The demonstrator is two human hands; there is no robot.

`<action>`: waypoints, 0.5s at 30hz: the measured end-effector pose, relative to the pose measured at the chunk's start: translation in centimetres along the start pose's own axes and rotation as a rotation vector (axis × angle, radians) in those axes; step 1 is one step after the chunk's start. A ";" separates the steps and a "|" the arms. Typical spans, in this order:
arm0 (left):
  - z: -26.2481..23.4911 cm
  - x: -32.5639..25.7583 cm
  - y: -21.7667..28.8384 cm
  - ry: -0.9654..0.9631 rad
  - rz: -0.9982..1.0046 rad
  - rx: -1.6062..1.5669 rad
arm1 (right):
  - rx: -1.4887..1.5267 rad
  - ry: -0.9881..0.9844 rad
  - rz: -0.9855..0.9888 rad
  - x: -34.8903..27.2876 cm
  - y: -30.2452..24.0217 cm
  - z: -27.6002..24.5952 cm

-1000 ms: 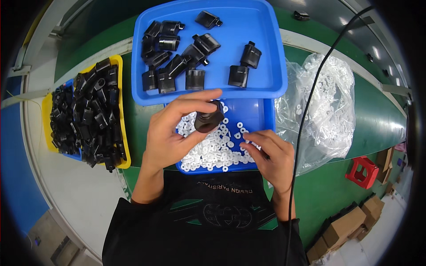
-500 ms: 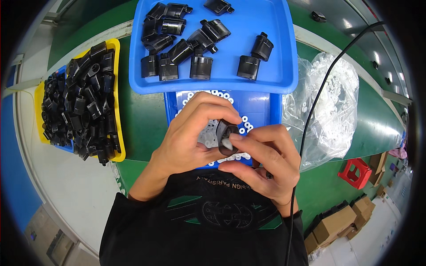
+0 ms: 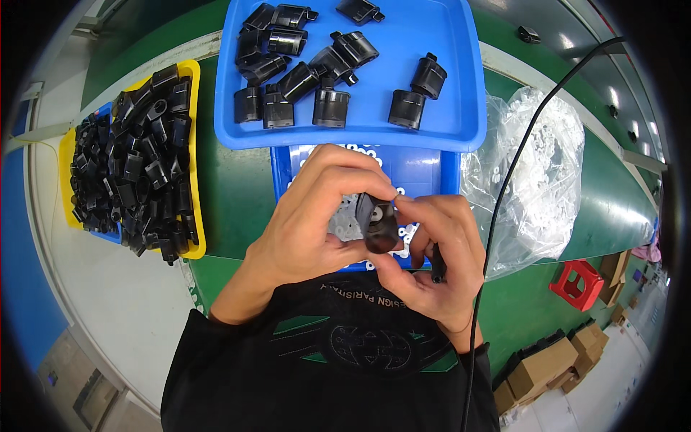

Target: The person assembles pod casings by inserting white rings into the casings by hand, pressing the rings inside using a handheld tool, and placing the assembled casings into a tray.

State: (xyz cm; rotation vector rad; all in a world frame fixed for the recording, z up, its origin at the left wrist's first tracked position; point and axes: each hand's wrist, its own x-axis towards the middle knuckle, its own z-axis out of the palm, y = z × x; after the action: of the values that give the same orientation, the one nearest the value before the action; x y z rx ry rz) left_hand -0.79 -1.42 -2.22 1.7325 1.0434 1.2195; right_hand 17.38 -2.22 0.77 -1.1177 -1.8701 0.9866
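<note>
My left hand (image 3: 309, 216) is closed around a small black plastic housing (image 3: 381, 232), thumb below and fingers above. The housing's open end faces up, and a white ring (image 3: 376, 214) shows inside it. From the other side, my right hand (image 3: 446, 252) has its index fingertip at the housing's upper edge and its thumb near the lower end. Tucked in the curled fingers of that hand is a slim black tool (image 3: 437, 265), mostly hidden. Under both hands lies a blue tray (image 3: 425, 169) of small white rings, with a translucent bag or container (image 3: 347, 219) partly covered by my left hand.
A larger blue tray (image 3: 403, 43) with several black housings stands beyond my hands. At left, a yellow tray (image 3: 194, 144) is heaped with black housings. A clear bag of white parts (image 3: 536, 173) lies at right; a black cable (image 3: 515, 155) runs past it. A red stool (image 3: 576, 282) stands on the floor.
The housing has turned in my left hand. My right fingers have drawn back from its opening to its edge; the whitish piece at the opening is gone from there, and a white ring shows inside.
</note>
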 end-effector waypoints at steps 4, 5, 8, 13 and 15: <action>0.0 0.1 -0.1 -0.025 0.007 -0.048 | 0.064 0.086 0.070 -0.3 0.3 0.4; 0.1 0.0 -0.2 -0.025 0.011 -0.032 | 0.082 0.097 0.122 -0.3 0.3 0.5; 0.3 -0.1 -0.2 -0.025 0.005 -0.050 | 0.113 0.182 0.088 -0.3 1.0 1.1; -0.4 0.0 0.6 -0.080 0.003 -0.139 | 0.059 0.205 -0.097 -0.4 1.1 0.1; -0.4 0.2 0.4 -0.078 -0.068 -0.128 | 0.008 0.166 -0.006 -0.3 0.5 -0.3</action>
State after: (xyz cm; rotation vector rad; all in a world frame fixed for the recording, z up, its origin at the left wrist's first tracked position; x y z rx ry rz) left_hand -1.05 -1.34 -1.69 1.6211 0.9500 1.1419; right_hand 17.90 -2.32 0.39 -1.1524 -1.7346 0.8696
